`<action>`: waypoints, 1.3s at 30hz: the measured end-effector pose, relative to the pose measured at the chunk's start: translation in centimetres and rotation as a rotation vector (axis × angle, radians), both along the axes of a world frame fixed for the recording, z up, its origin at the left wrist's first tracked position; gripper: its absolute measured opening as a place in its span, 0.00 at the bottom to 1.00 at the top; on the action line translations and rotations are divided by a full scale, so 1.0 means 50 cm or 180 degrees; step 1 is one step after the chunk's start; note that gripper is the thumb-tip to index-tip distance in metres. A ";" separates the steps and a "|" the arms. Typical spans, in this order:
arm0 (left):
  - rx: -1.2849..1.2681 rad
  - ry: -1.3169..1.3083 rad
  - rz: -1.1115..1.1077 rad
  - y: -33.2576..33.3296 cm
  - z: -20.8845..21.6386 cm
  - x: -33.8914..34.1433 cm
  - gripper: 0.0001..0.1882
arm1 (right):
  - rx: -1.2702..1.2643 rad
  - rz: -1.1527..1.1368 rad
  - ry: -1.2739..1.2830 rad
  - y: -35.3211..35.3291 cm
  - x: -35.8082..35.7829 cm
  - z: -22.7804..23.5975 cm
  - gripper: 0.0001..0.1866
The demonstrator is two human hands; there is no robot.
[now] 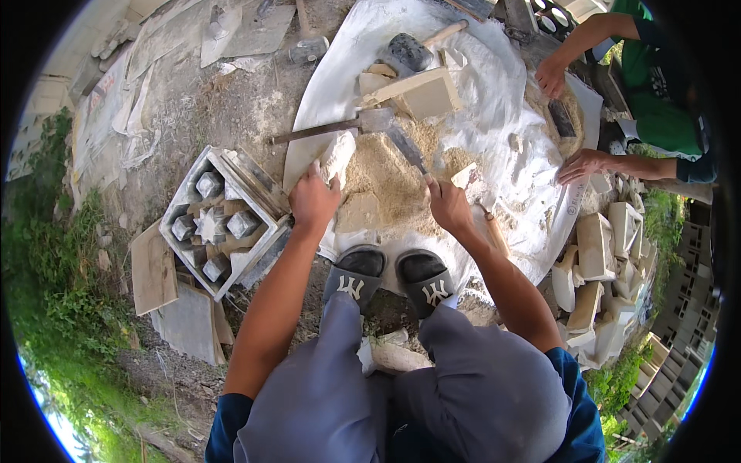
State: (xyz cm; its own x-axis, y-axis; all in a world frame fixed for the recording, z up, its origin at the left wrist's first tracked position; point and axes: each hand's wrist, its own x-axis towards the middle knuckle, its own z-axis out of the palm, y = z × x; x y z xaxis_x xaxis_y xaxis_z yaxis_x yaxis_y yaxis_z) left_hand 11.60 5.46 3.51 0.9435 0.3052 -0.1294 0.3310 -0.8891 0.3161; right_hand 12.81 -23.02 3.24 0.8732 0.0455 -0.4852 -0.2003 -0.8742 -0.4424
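Observation:
My left hand (315,199) is closed around a pale, dusty lump (338,158) that looks like stone, held upright at the left of the sheet. In my right hand (450,207) is a flat-bladed metal tool (407,148), its grey blade slanting up and left over cream-coloured chips and powder (397,189). Just beyond both hands lies a hatchet-like tool (376,119) with a long dark handle. A flat cream slab (360,212) rests between my hands, partly covered in dust. Right of my right hand lies a wooden-handled tool (495,231); its metal end is hard to make out.
A white sheet (513,131) spreads under the work, bearing a cut stone block (428,92) and a dark-headed mallet (409,52). At left sits a carved lattice block (210,225). Stone pieces (598,247) pile up at right. Another person's hands (584,165) reach in there.

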 end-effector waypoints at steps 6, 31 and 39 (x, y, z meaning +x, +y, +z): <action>-0.0101 -0.0079 -0.0053 -0.024 -0.004 0.011 0.32 | -0.0196 -0.0574 -0.0511 -0.046 -0.011 -0.048 0.35; 0.0026 -0.0123 -0.0033 -0.015 -0.011 0.005 0.32 | 0.0396 0.0004 -0.0474 -0.067 -0.018 -0.051 0.29; 0.0017 -0.0141 -0.0064 -0.025 -0.003 0.010 0.32 | 0.0341 0.0003 -0.0544 -0.073 -0.052 -0.045 0.29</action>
State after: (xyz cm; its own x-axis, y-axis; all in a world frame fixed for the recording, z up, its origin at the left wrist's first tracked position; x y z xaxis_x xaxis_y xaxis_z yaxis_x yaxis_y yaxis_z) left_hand 12.10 4.19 3.34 0.9542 0.2867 -0.0856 0.2988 -0.8972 0.3253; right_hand 10.22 -26.66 0.97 0.9423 0.0896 -0.3224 -0.1137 -0.8204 -0.5603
